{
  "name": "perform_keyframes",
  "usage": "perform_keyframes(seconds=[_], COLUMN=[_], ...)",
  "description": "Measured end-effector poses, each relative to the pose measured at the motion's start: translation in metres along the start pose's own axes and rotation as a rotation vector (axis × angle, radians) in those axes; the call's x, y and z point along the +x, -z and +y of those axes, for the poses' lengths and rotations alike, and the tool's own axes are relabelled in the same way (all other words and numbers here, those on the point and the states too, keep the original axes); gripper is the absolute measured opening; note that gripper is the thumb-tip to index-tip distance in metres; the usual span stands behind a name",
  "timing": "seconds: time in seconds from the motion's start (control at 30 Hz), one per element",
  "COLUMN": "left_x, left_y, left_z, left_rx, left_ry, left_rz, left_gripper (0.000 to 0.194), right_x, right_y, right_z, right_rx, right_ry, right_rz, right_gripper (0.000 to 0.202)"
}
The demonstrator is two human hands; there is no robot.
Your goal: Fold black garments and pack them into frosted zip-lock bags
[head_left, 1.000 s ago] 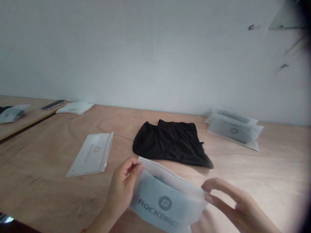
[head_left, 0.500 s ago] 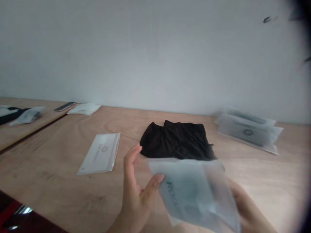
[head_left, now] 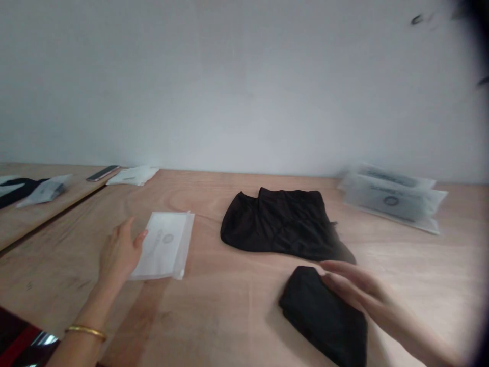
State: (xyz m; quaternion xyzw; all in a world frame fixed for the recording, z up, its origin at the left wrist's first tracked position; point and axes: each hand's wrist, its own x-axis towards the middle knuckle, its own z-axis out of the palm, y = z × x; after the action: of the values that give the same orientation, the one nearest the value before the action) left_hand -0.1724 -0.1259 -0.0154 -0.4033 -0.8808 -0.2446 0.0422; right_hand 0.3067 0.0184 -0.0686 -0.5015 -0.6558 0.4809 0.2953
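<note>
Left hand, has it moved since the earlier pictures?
Yes: the left hand has moved left, away from the spread black cloth, toward the flat white pouch.

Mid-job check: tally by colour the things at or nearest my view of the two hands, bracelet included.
Black: 2 (folded cloth at the right hand, spread cloth beyond it)
White: 1 (bag by the left hand)
Gold: 1 (bracelet)
Total: 4
</note>
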Motion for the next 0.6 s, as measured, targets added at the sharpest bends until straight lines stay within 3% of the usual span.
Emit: perform_keyframes(seconds=[0.1, 0.2, 0.3, 0.37, 0.43, 0.5, 0.57, 0.6], left_x=[-0.003, -0.019, -0.027, -0.036, -0.051, -0.073, -0.095, -0.104], left_y=[-0.029, -0.057, -0.059, -0.047, -0.029, -0.011, 0.004, 0.010], left_z=[-0.009, -0.005, 0.013, 0.041, 0.084, 0.135, 0.182, 0.200], left_rx=[0.079, 0.207, 0.356, 0.308, 0.109, -0.202, -0.439, -0.536], left_ry=[-0.107, -0.124, -0.119, -0.213, -0.418, -0.648, -0.832, -0.901], left_rz=[-0.105, -0.243, -0.264, -0.214, -0.232, -0.428, -0.682, -0.802], left_gripper=[0.060, 0.053, 0.049, 0.044, 0.041, 0.042, 0.063, 0.063], right_x=[-0.006, -0.011, -0.016, -0.021, -0.028, -0.037, -0.047, -0.052], right_y=[0.000, -0.001, -0.002, -0.003, -0.007, -0.011, -0.014, -0.013], right_z=[-0.011, -0.019, -0.027, -0.036, -0.050, -0.069, -0.088, -0.095], right_rx=[-0.061, -0.324, -0.514, -0.524, -0.495, -0.450, -0.375, -0.332], right_ry=[0.055, 0.114, 0.152, 0.213, 0.277, 0.334, 0.399, 0.426], right_rz=[-0.051, -0.136, -0.192, -0.216, -0.258, -0.356, -0.463, -0.484], right_gripper=[0.044, 0.029, 0.015, 0.015, 0.014, 0.012, 0.013, 0.014])
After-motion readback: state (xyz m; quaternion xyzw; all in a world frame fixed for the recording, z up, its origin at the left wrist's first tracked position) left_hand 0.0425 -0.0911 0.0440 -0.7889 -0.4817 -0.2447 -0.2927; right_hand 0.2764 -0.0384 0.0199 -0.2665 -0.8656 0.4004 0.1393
